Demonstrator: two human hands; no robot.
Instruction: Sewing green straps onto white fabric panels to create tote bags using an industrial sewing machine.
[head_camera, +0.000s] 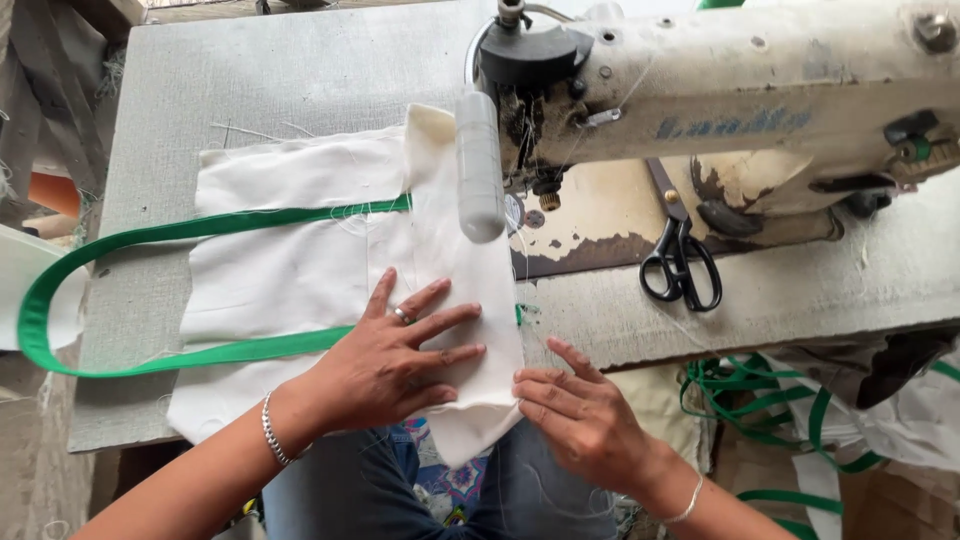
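Right hand (585, 420): nearest; fingers loosely curled, fingertips touching the lower edge of the folded cream cloth strip (455, 270), nothing clasped. Left hand (395, 362): just beside it, flat, fingers spread, pressing that strip onto the white fabric panel (290, 270); ring and bracelet worn. Green strap (150, 235): loops out from under the left hand. Scissors (682, 265): beyond the right hand. Sewing machine (740, 90): farthest, above the strip.

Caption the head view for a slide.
Left hand flat on cream cloth, right hand at its edge, by sewing machine.
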